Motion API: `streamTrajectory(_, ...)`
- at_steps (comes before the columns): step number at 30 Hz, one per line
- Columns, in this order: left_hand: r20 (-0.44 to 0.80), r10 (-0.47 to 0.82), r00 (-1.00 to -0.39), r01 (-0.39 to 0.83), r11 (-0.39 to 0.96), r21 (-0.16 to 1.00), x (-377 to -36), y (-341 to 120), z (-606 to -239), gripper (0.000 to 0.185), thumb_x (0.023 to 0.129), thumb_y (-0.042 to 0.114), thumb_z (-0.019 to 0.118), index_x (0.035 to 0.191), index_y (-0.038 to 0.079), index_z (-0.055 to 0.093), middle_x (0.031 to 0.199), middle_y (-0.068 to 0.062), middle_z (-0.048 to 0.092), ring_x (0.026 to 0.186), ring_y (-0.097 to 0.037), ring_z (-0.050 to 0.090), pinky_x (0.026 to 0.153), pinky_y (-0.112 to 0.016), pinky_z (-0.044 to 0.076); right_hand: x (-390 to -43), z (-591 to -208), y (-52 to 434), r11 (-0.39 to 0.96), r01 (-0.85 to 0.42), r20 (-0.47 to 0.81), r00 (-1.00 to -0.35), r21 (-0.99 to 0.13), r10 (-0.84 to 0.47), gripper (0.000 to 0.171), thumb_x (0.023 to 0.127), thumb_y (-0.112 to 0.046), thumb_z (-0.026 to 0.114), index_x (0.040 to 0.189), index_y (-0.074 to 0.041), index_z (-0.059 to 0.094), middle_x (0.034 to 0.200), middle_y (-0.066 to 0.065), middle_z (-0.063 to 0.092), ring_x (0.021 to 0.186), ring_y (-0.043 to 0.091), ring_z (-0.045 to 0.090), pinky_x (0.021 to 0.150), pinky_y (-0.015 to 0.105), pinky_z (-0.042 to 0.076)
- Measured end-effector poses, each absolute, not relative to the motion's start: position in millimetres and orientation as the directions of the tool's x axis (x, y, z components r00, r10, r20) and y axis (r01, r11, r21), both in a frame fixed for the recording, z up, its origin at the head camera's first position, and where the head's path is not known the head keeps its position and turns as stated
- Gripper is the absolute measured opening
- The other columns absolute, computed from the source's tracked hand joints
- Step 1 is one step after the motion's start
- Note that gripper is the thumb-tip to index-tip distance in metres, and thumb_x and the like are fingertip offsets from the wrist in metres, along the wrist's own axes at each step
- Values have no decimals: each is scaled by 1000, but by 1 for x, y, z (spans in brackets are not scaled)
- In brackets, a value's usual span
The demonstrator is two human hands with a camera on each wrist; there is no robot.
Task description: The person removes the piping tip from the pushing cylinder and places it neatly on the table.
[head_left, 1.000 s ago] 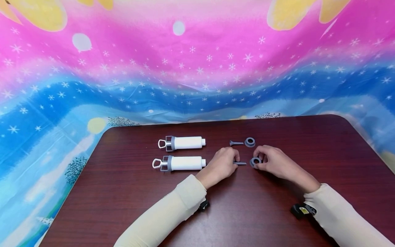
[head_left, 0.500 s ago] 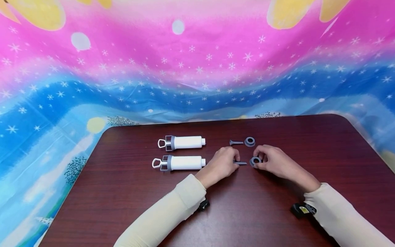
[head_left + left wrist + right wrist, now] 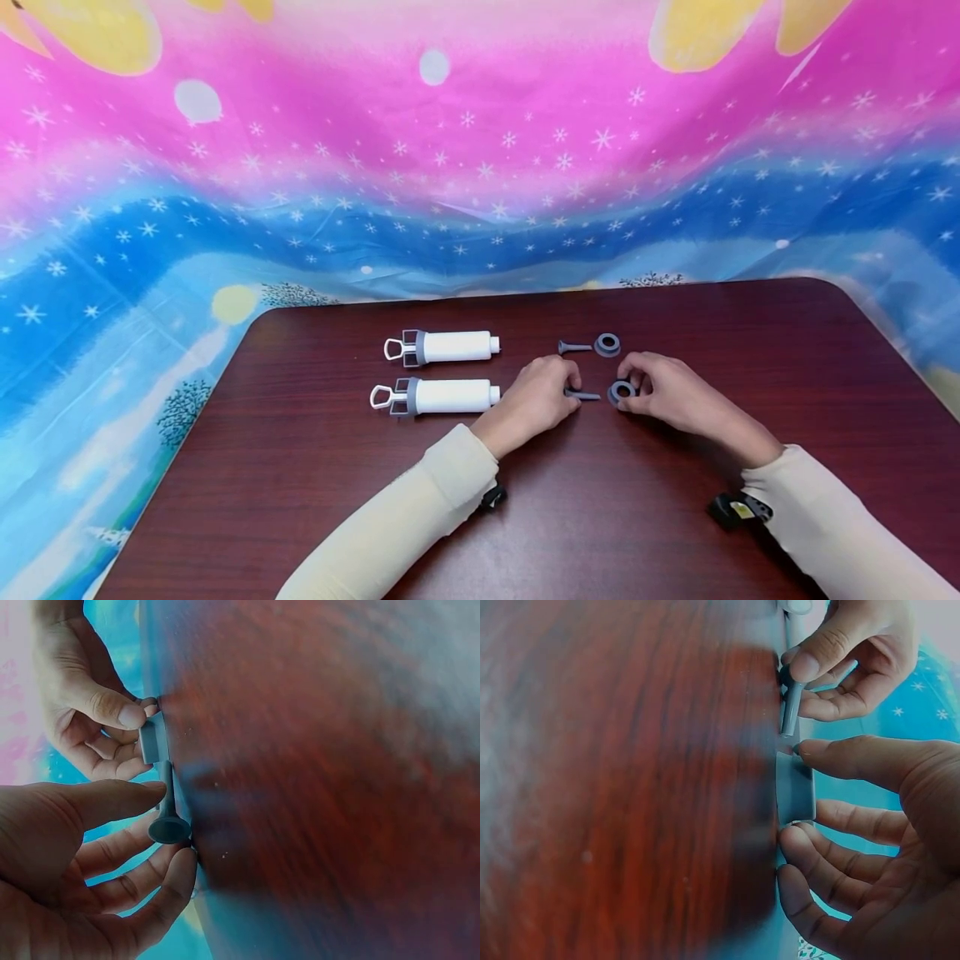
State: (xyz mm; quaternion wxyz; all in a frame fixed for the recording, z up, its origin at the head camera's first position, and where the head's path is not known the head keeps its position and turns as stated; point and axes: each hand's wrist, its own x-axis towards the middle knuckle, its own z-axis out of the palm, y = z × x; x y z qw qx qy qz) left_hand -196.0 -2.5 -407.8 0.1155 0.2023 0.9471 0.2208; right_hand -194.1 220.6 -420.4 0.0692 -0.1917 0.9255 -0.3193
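Note:
My left hand (image 3: 536, 398) pinches a small grey stem with a flared, funnel-like end (image 3: 168, 829) between thumb and fingertips, low at the tabletop. In the head view its thin end points right, toward a grey flanged ring (image 3: 621, 393). Thumb and fingers of my right hand (image 3: 671, 395) hold that ring from its right side. A short gap separates stem and ring in the head view. Behind the hands lie a second grey stem (image 3: 575, 347) and a second grey ring (image 3: 607, 345), both untouched.
Two white pump-like cylinders (image 3: 457, 346) with grey collars and white loop handles lie left of my left hand, the nearer cylinder (image 3: 452, 397) close to its wrist. A dark red-brown wooden table (image 3: 300, 492) carries everything. Patterned pink and blue cloth (image 3: 480, 167) hangs behind it.

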Motion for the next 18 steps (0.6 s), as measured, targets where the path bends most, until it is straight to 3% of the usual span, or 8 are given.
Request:
streamTrajectory(7, -131, 435, -891, 334, 822, 461, -195, -5, -406, 17, 97, 20, 77, 112, 12, 73, 109, -2, 69, 98, -14, 64, 87, -27, 54, -194, -418, 222, 722, -307, -2, -919, -620, -394, 31, 86, -13, 85, 108, -3, 67, 86, 3, 65, 74, 12, 56, 66, 26, 46)
streamTrajectory(12, -103, 421, -901, 329, 818, 472, -189, -9, -400, 20, 96, 22, 78, 113, 12, 73, 107, -2, 68, 93, -15, 63, 82, -27, 53, -194, -416, 223, 718, -295, -13, -921, -630, -389, 34, 86, -15, 86, 110, -2, 66, 89, 5, 66, 77, 13, 58, 67, 27, 48)
streamTrajectory(18, -49, 408, -912, 360, 850, 384, -179, -19, -389, 28, 96, 34, 76, 118, 17, 73, 110, 1, 69, 100, -18, 62, 85, -33, 55, -190, -411, 224, 746, -283, -16, -931, -602, -365, 36, 88, -18, 84, 115, -2, 67, 98, 8, 69, 89, 19, 63, 76, 36, 53)
